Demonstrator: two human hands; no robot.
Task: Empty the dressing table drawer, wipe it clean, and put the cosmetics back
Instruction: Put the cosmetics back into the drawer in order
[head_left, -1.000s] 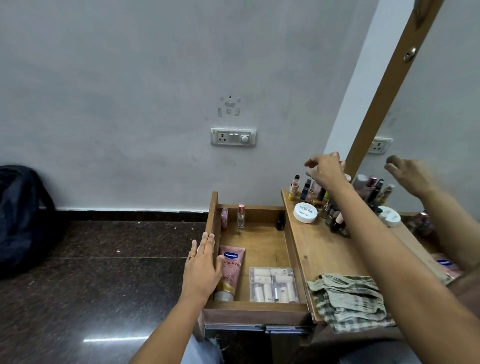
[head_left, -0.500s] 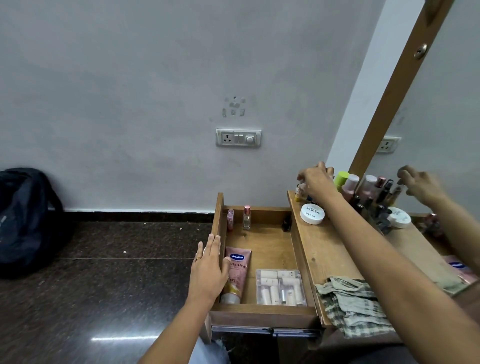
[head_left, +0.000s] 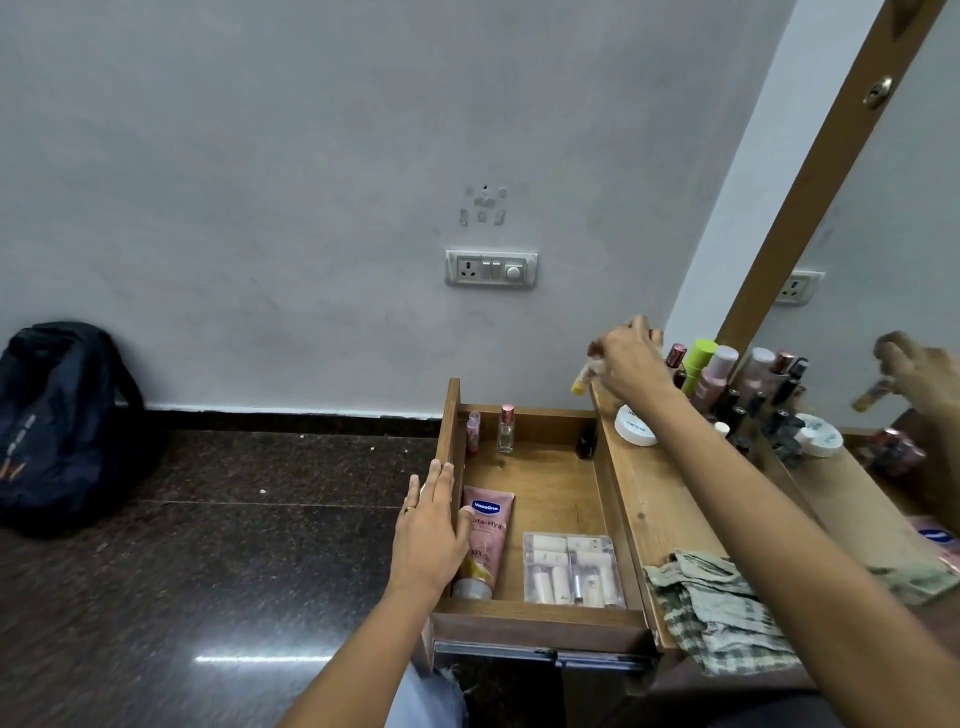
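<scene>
Dim, even indoor light with soft shadows; a white glare streak sits on the polished dark floor (head_left: 260, 659). The right hand (head_left: 631, 361) and the small tube (head_left: 581, 383) it pinches are motion-blurred, the rest fairly sharp. Wide-angle bowing at the edges makes the mirror frame (head_left: 810, 197) lean.

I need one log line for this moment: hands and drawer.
left hand: flat on drawer wall | right hand: holds small tube in air | drawer: open, some cosmetics inside
</scene>
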